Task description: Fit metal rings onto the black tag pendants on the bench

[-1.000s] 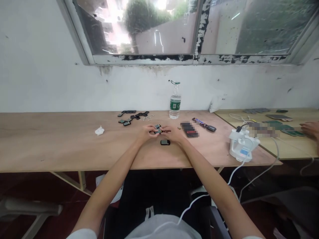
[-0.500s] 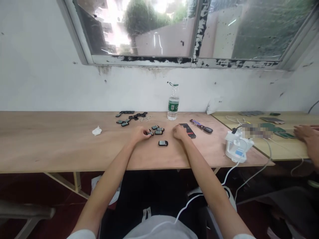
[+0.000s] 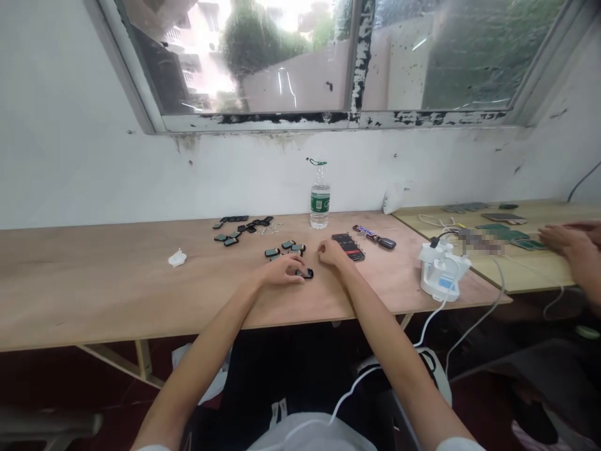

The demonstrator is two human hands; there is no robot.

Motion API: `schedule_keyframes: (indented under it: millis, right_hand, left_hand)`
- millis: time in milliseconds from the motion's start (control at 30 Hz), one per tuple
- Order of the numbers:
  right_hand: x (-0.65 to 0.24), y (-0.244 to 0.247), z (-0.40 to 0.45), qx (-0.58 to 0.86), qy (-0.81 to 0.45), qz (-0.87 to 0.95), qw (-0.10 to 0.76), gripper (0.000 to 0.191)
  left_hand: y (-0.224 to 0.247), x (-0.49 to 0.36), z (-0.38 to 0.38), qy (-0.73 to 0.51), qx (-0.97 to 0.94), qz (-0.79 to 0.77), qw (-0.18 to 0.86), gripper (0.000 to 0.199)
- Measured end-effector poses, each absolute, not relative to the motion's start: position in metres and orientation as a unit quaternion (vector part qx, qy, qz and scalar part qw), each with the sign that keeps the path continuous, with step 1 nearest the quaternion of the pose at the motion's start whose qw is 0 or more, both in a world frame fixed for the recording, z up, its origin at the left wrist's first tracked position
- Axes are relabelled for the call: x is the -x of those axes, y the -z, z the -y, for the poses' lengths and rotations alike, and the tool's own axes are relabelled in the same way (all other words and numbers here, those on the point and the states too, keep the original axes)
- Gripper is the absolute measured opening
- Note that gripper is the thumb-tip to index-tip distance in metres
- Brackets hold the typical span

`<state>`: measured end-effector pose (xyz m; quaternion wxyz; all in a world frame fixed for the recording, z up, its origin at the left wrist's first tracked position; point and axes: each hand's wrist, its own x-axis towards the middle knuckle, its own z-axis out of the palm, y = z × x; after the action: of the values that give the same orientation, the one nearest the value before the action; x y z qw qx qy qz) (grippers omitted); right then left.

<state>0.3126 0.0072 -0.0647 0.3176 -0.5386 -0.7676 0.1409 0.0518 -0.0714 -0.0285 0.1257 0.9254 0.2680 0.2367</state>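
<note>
Lying at centre-left of the frame, a crumpled white tissue (image 3: 177,257) sits on the smooth wood-grained desk (image 3: 117,282). Farther right, small black rounded pieces (image 3: 231,241) lie scattered near tiny pale bits (image 3: 270,230). Nearer the middle, flat oblong devices with dark rims and grey-green faces (image 3: 288,245) form a loose cluster. Just below it, the left hand (image 3: 288,270) has fingers and thumb parted about the left end of a lone matching device (image 3: 308,274); whether they grip it, I cannot tell. Behind stands a clear plastic bottle (image 3: 320,202). The right hand (image 3: 331,252) curls at the left edge of a flat black smartphone (image 3: 350,247); its fingertips are unclear. Then come a glossy wrapped bar (image 3: 365,232), an oval black fob (image 3: 387,243) and a white plastic adapter (image 3: 441,275).
</note>
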Motion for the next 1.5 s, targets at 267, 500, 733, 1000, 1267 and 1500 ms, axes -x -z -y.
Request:
schedule_keyframes:
  millis: [267,500,733,1000,1267,1500]
  right_hand:
    - [-0.312,0.064,-0.007,0.546,-0.180,0.742,0.346,0.014]
    - [-0.303,0.045,-0.003,0.397,-0.271,0.700,0.528,0.017]
    - [-0.298,0.042,0.004,0.366,-0.257,0.719,0.533,0.027]
    - [-0.299,0.041,0.005,0.367,-0.276,0.706,0.539,0.029]
    - [-0.299,0.040,0.015,0.342,-0.272,0.744,0.506,0.021]
    - [-0.299,0.043,0.018,0.308,-0.292,0.774,0.470,0.026]
  left_hand:
    - [0.022,-0.069,0.049,-0.202,-0.930,-0.289,0.104,0.011]
    - [0.014,-0.084,0.016,-0.310,-0.888,-0.339,0.003,0.005]
    - [0.028,-0.078,0.018,-0.350,-0.870,-0.345,-0.032,0.010]
    - [0.033,-0.075,0.016,-0.372,-0.862,-0.342,-0.037,0.010]
    - [0.033,-0.072,0.016,-0.387,-0.857,-0.338,-0.040,0.005]
    - [0.031,-0.069,0.016,-0.401,-0.850,-0.340,-0.024,0.003]
